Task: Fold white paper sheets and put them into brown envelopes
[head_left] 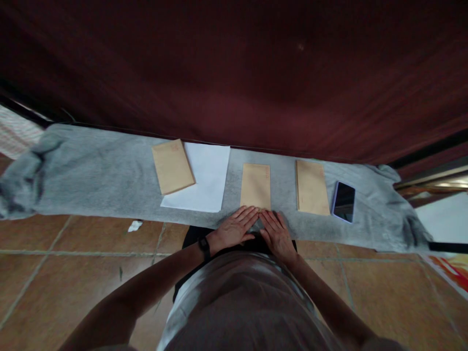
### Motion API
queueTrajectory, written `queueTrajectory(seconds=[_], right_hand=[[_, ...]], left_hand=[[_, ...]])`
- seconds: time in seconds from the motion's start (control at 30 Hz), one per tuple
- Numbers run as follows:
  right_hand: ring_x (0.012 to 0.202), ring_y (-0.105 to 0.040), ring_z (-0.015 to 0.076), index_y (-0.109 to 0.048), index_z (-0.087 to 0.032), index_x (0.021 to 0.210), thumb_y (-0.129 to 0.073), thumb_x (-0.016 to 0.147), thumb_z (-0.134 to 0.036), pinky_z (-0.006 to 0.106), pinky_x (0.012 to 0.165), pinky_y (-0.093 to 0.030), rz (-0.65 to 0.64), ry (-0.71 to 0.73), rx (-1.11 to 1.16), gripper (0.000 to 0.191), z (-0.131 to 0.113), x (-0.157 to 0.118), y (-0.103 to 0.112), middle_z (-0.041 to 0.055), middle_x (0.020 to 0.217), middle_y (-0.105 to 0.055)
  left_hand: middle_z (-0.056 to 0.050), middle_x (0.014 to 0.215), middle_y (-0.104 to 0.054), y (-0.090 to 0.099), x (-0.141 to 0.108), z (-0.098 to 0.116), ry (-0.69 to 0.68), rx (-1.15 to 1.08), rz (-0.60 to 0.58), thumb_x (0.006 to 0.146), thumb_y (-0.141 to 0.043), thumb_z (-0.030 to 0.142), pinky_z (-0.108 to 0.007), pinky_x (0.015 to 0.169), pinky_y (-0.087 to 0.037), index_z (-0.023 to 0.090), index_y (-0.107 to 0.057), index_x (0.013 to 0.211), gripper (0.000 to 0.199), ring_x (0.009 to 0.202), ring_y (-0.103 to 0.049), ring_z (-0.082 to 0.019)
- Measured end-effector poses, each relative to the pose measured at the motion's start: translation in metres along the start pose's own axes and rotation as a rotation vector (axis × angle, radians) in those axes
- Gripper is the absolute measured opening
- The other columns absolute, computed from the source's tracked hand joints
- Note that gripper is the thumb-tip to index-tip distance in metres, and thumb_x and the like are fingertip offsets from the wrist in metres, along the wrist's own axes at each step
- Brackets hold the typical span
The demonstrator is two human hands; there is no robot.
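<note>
A brown paper envelope (255,184) with small red print lies upright before me on the grey cloth. My left hand (236,228) rests flat, its fingertips at the envelope's near edge. My right hand (277,234) lies beside it, fingers stretched out over the same edge, and the fingertips of both hands almost meet. Neither hand is closed around anything. To the left, a stack of brown envelopes (173,166) sits tilted, partly over white paper sheets (208,178). Another stack of brown envelopes (312,187) lies to the right.
A phone (344,202) with a pale purple case lies right of the right-hand stack. The grey cloth (98,170) covers a long narrow surface against a dark red panel (234,78). On the tiled floor (91,273) is a scrap of white paper (135,225).
</note>
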State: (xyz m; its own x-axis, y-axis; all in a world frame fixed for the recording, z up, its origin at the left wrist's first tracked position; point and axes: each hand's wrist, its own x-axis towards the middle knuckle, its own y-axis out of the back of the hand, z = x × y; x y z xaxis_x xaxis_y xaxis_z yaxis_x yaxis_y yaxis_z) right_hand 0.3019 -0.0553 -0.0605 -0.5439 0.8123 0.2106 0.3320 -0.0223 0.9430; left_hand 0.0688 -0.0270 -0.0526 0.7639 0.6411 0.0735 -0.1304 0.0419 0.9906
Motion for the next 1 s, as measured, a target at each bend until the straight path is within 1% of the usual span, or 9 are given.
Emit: queueTrajectory(seconds=[0.1,0.17,0.37,0.6,0.83,1.0], right_hand=[[0.149,-0.037,0.0257,-0.017,-0.014,0.163,-0.040,0.106,-0.034,0.053,0.124,-0.029,0.018,-0.009,0.027,0.064,-0.011,0.000,-0.006,0.0137,0.159,-0.042],[0.149,-0.037,0.0261,-0.016,-0.015,0.163,-0.040,0.106,-0.033,0.053,0.124,-0.029,0.021,-0.019,0.020,0.064,-0.013,-0.001,-0.008,0.0139,0.159,-0.042],[0.148,-0.038,0.0257,-0.021,-0.016,0.162,-0.040,0.106,-0.034,0.051,0.124,-0.028,0.011,-0.045,-0.040,0.062,-0.006,-0.009,-0.010,0.0128,0.159,-0.043],[0.148,-0.039,0.0253,-0.025,-0.018,0.161,-0.038,0.107,-0.031,0.050,0.124,-0.027,0.016,-0.073,-0.068,0.058,-0.004,-0.012,-0.002,0.0119,0.159,-0.042],[0.146,-0.043,0.0244,-0.027,-0.020,0.161,-0.038,0.107,-0.029,0.050,0.124,-0.029,0.036,-0.109,-0.061,0.056,0.005,-0.019,0.002,0.0108,0.158,-0.045],[0.146,-0.041,0.0249,-0.032,-0.018,0.159,-0.039,0.106,-0.030,0.051,0.124,-0.028,0.043,-0.124,-0.055,0.054,0.005,-0.020,0.005,0.0106,0.157,-0.046]], left_hand=[[-0.019,0.165,-0.027,-0.003,0.000,0.000,-0.011,0.013,0.005,0.098,-0.050,0.059,-0.043,0.128,-0.016,0.007,-0.033,0.155,0.079,0.155,-0.022,-0.027],[-0.020,0.165,-0.026,-0.002,0.001,0.000,-0.025,0.019,0.010,0.097,-0.051,0.059,-0.043,0.128,-0.016,0.006,-0.032,0.156,0.081,0.155,-0.021,-0.027],[-0.019,0.166,-0.025,0.004,0.000,0.000,-0.028,0.030,-0.001,0.097,-0.051,0.060,-0.043,0.128,-0.016,0.007,-0.027,0.158,0.083,0.156,-0.018,-0.027],[-0.018,0.166,-0.025,-0.001,-0.014,-0.006,0.008,-0.011,-0.001,0.098,-0.054,0.056,-0.042,0.128,-0.018,0.009,-0.029,0.157,0.080,0.156,-0.017,-0.026],[-0.018,0.165,-0.027,-0.001,-0.023,-0.009,0.035,-0.019,0.033,0.098,-0.056,0.050,-0.043,0.127,-0.024,0.011,-0.029,0.157,0.075,0.155,-0.021,-0.026],[-0.020,0.164,-0.030,-0.001,-0.022,-0.004,0.073,0.007,0.034,0.098,-0.054,0.052,-0.045,0.126,-0.026,0.008,-0.034,0.155,0.074,0.154,-0.025,-0.029]])
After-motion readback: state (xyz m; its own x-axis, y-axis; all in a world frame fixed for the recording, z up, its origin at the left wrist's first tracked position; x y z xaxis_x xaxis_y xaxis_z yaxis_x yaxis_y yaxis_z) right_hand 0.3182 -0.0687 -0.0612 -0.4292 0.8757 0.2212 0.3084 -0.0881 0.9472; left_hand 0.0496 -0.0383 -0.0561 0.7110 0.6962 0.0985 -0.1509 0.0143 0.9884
